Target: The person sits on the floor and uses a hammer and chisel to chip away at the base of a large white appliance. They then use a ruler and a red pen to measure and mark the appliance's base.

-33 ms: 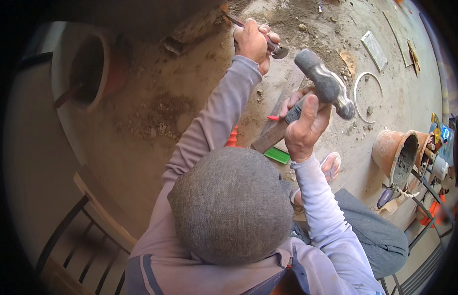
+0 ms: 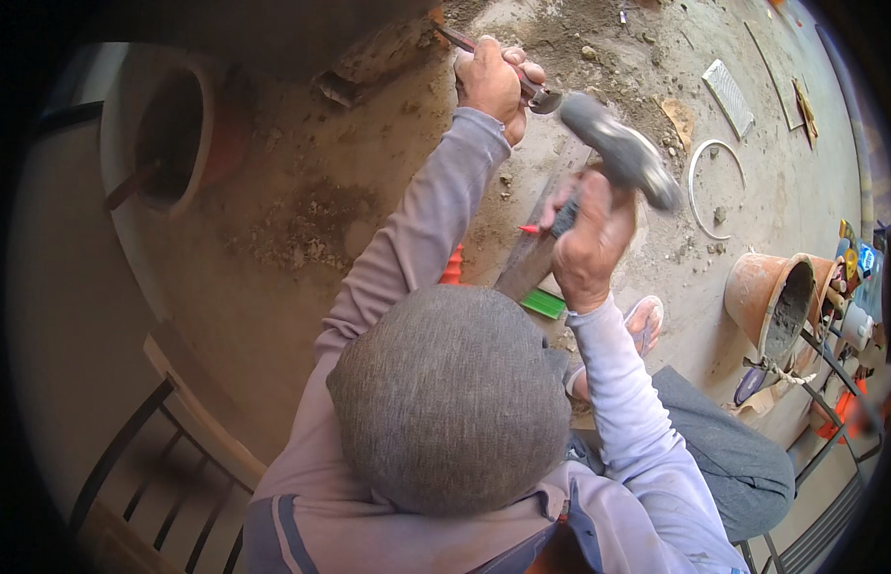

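My left hand [image 2: 490, 84] is closed round a cold chisel [image 2: 452, 36] with a reddish shaft. Its metal struck end [image 2: 546, 101] sticks out to the right of my fist, while the other end points up-left toward a dark, shadowed edge; its tip is hard to make out. A ball-peen hammer [image 2: 618, 148], smeared by motion, is in my right hand [image 2: 591, 239]. My fingers wrap its wooden handle [image 2: 524, 268] near the head, over dark binding. The hammer's face is close to the chisel's struck end, with a slight gap seemingly between them.
Rubble [image 2: 599, 48] and dust cover the floor ahead. An orange bucket [image 2: 766, 297] with grey mortar stands at the right, by black metal bars. Another bucket [image 2: 206, 143] lies in shadow at the left. A white ring [image 2: 692, 187], a perforated panel [image 2: 729, 99] and a green piece [image 2: 543, 303] lie about.
My right hand has swung the hammer slightly left, so its face is nearer the chisel's struck end. My left hand and the chisel have stayed in place.
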Available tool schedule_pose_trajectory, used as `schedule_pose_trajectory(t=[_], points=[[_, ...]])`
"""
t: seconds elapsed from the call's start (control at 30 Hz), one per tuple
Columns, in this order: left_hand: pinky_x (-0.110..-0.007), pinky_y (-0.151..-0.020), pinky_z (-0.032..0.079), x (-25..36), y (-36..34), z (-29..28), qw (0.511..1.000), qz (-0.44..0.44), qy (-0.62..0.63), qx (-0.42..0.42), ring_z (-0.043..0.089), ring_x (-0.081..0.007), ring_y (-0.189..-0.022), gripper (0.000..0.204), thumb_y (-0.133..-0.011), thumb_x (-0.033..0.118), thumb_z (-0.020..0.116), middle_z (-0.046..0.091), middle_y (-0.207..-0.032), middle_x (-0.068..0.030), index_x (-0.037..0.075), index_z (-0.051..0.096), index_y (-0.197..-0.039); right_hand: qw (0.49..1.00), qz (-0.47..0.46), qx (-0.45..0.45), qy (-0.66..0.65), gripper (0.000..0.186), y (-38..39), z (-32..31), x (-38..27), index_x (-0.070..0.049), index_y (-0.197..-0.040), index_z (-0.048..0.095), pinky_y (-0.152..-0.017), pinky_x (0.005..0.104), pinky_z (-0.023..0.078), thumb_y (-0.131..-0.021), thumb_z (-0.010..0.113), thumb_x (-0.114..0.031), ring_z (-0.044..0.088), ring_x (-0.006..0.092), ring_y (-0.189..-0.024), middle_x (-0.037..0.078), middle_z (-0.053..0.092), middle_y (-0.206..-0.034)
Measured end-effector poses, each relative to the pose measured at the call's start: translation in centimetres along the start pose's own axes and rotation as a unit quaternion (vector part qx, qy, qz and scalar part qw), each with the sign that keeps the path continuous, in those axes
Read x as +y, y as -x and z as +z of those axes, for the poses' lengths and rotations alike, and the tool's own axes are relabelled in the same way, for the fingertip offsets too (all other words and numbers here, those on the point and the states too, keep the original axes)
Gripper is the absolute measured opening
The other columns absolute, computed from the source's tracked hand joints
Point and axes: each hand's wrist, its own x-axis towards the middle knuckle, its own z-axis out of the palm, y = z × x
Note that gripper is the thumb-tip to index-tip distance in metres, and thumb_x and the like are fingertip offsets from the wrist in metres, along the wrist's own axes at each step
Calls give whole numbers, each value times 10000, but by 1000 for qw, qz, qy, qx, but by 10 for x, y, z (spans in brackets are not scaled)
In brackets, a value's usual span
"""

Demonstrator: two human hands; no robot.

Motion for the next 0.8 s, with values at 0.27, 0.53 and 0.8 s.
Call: schedule_pose_trajectory(t=[0.27, 0.53, 0.8], points=[[-303, -528, 443, -1, 0, 5, 999, 3, 33, 12, 466, -148, -587, 43, -876, 78, 416, 468, -742, -62, 65, 389, -845, 997, 56, -47, 0, 251, -7, -3, -8, -35, -965, 447, -440, 222, 396, -985, 448, -285, 489, 94, -493, 36, 495, -685], [-297, -517, 440, -2, 6, -13, 999, -22, 8, 25, 463, -142, -570, 65, -895, 106, 435, 474, -728, -54, 70, 411, -847, 997, 54, -5, -60, 302, -3, -6, -6, -32, -1013, 407, -441, 248, 425, -987, 433, -332, 486, 107, -507, 55, 467, -720], [-297, -465, 414, -8, 9, -10, 999, -11, -46, 24, 514, -154, -561, 105, -911, 181, 428, 506, -724, -44, 79, 404, -898, 995, 97, -15, -30, 280, -3, -12, -1, -40, -981, 423, -442, 242, 416, -991, 437, -319, 490, 112, -501, 51, 485, -718]])
